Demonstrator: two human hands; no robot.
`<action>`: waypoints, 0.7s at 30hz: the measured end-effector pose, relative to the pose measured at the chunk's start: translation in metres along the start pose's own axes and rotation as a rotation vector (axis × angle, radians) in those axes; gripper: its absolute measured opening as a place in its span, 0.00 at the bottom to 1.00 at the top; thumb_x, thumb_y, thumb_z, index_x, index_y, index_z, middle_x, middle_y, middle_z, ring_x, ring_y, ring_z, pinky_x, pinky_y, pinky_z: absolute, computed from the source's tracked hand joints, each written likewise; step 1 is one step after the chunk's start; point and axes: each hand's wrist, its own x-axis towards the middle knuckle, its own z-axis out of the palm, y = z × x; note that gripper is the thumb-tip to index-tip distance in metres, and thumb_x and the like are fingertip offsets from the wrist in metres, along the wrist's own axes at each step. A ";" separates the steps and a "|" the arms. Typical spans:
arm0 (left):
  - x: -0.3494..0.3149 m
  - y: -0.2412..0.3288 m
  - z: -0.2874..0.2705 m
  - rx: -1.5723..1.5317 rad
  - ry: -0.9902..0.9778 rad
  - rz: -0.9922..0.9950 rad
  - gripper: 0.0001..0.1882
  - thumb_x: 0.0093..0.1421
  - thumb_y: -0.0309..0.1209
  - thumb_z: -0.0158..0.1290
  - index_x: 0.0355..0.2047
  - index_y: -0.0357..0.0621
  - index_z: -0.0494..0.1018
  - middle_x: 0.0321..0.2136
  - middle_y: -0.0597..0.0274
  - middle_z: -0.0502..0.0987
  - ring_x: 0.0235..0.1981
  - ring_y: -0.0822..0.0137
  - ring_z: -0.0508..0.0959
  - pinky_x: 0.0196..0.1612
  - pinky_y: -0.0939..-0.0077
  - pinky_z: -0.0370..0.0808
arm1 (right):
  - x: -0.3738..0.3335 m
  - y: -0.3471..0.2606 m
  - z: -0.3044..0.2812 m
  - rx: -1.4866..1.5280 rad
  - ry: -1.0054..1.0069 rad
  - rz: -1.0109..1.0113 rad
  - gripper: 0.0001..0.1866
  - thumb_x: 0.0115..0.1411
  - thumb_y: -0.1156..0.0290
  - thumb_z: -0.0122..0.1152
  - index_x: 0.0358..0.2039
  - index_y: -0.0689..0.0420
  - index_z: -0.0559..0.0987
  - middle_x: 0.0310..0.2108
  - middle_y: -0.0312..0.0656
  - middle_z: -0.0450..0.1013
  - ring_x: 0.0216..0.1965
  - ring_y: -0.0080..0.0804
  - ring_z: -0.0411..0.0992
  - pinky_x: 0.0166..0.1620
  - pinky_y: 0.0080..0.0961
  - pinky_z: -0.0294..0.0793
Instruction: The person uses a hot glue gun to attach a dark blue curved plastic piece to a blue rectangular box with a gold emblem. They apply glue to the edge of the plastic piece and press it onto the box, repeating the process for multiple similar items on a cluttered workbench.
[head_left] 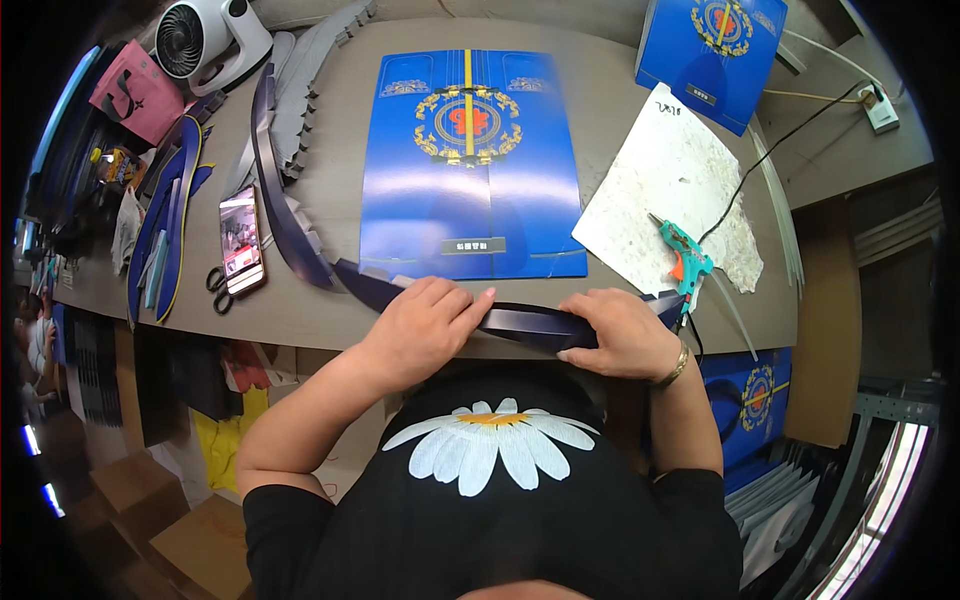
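A dark blue strip (535, 325) runs along the near edge of the tabletop (325, 130), just below a blue panel (425, 215). Both hands grip it: the left hand (425, 325) with fingers closed over it, the right hand (622, 332) pinching it between thumb and curled fingers. A glue gun (684, 252) lies partly on a white sheet (650, 170), near the right hand.
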 end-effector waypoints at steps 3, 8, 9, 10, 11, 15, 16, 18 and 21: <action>-0.007 0.005 -0.006 -0.074 -0.083 -0.006 0.29 0.50 0.26 0.56 0.56 0.38 0.73 0.36 0.60 0.75 0.38 0.60 0.74 0.44 0.65 0.72 | 0.000 0.008 0.008 -0.039 0.125 -0.137 0.19 0.48 0.70 0.66 0.43 0.58 0.77 0.39 0.47 0.75 0.45 0.48 0.72 0.51 0.42 0.70; -0.001 0.014 -0.023 -0.115 -0.067 -0.027 0.30 0.48 0.22 0.53 0.55 0.42 0.74 0.33 0.63 0.74 0.35 0.62 0.74 0.47 0.63 0.72 | 0.005 0.001 0.000 -0.086 0.192 -0.160 0.16 0.42 0.78 0.65 0.35 0.59 0.80 0.44 0.42 0.75 0.51 0.45 0.70 0.58 0.41 0.67; 0.000 0.016 -0.023 -0.100 -0.035 -0.018 0.30 0.48 0.21 0.53 0.55 0.43 0.74 0.31 0.64 0.74 0.34 0.62 0.74 0.48 0.63 0.72 | 0.006 0.000 -0.001 -0.108 0.162 -0.194 0.14 0.42 0.78 0.64 0.34 0.59 0.81 0.45 0.42 0.75 0.52 0.44 0.70 0.60 0.42 0.66; 0.000 0.014 -0.022 -0.107 -0.022 0.025 0.29 0.48 0.21 0.53 0.54 0.44 0.75 0.29 0.65 0.73 0.33 0.63 0.74 0.49 0.63 0.72 | 0.006 0.000 -0.002 -0.131 0.132 -0.227 0.13 0.43 0.79 0.64 0.33 0.59 0.82 0.46 0.41 0.75 0.53 0.43 0.70 0.62 0.43 0.64; -0.001 0.009 -0.022 -0.114 -0.008 0.070 0.27 0.48 0.21 0.53 0.52 0.44 0.76 0.27 0.66 0.72 0.31 0.63 0.73 0.50 0.62 0.72 | 0.007 -0.002 -0.002 -0.153 0.102 -0.259 0.12 0.43 0.79 0.63 0.32 0.58 0.83 0.46 0.41 0.75 0.55 0.42 0.69 0.64 0.44 0.63; 0.000 -0.016 -0.017 -0.179 0.060 0.124 0.22 0.48 0.22 0.53 0.46 0.45 0.79 0.22 0.67 0.68 0.28 0.65 0.72 0.54 0.62 0.71 | 0.018 -0.009 0.009 -0.244 0.205 -0.242 0.09 0.47 0.75 0.62 0.29 0.54 0.87 0.48 0.44 0.76 0.58 0.41 0.67 0.69 0.49 0.54; 0.000 -0.022 -0.015 -0.172 0.078 0.112 0.19 0.49 0.21 0.52 0.42 0.45 0.80 0.22 0.66 0.69 0.29 0.64 0.73 0.54 0.60 0.71 | 0.021 -0.004 0.014 -0.351 0.243 -0.210 0.13 0.50 0.68 0.67 0.38 0.52 0.86 0.54 0.47 0.72 0.61 0.46 0.64 0.69 0.51 0.52; -0.004 -0.033 -0.009 -0.009 0.117 0.034 0.21 0.48 0.20 0.52 0.45 0.45 0.80 0.24 0.66 0.71 0.31 0.64 0.74 0.54 0.59 0.71 | 0.017 -0.001 0.016 -0.342 0.420 -0.093 0.21 0.50 0.61 0.70 0.46 0.51 0.83 0.59 0.50 0.68 0.62 0.49 0.63 0.69 0.51 0.52; -0.013 -0.040 -0.001 0.093 0.144 -0.104 0.25 0.48 0.19 0.52 0.50 0.45 0.77 0.31 0.63 0.75 0.38 0.62 0.76 0.57 0.57 0.69 | -0.009 0.024 0.016 -0.303 0.693 0.048 0.38 0.49 0.53 0.74 0.57 0.58 0.73 0.60 0.56 0.64 0.60 0.54 0.63 0.63 0.50 0.61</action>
